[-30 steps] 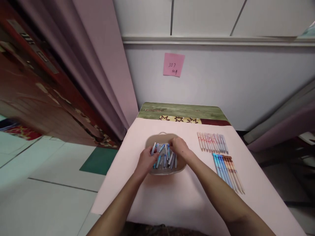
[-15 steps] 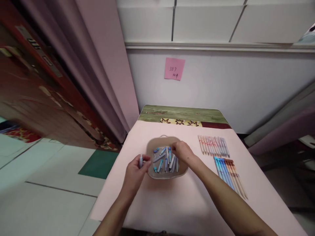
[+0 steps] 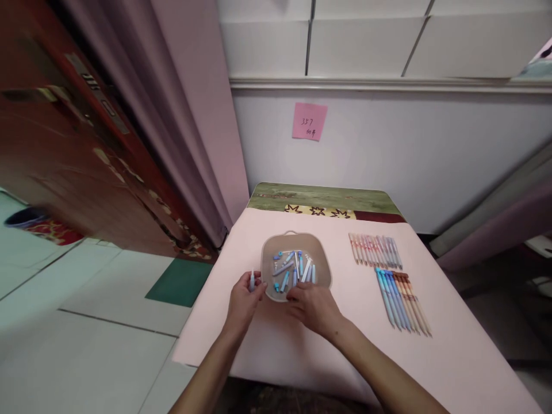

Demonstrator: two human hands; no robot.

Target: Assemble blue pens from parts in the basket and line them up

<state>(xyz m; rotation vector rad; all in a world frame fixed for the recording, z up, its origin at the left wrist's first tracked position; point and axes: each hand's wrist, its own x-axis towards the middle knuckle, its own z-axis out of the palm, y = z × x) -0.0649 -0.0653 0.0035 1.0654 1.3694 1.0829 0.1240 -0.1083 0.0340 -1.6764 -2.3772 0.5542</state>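
Note:
A beige basket [image 3: 319,247] holds several blue, white and grey pen parts [image 3: 285,279]. At its left side, my left hand [image 3: 246,296] grips a light blue pen part [image 3: 252,280] that points upward, thumb near the rim. My right hand [image 3: 313,307] reaches over the basket's near edge with its fingers bent down by the parts; whether anything is between the fingertips is hidden. To the right lie a row of pens with pink and grey patterns [image 3: 375,250] and, nearer, a row of blue and brown-topped pens [image 3: 401,302].
A pink cloth [image 3: 371,356] covers the table, whose green wooden far end [image 3: 328,194] shows. Behind it is a wall with a pink note [image 3: 309,121]. A purple curtain [image 3: 190,115] and a red door [image 3: 86,161] stand at the left.
My right hand has moved from the basket's right far side to its near edge. My left hand still holds its pen part. The view has shifted slightly.

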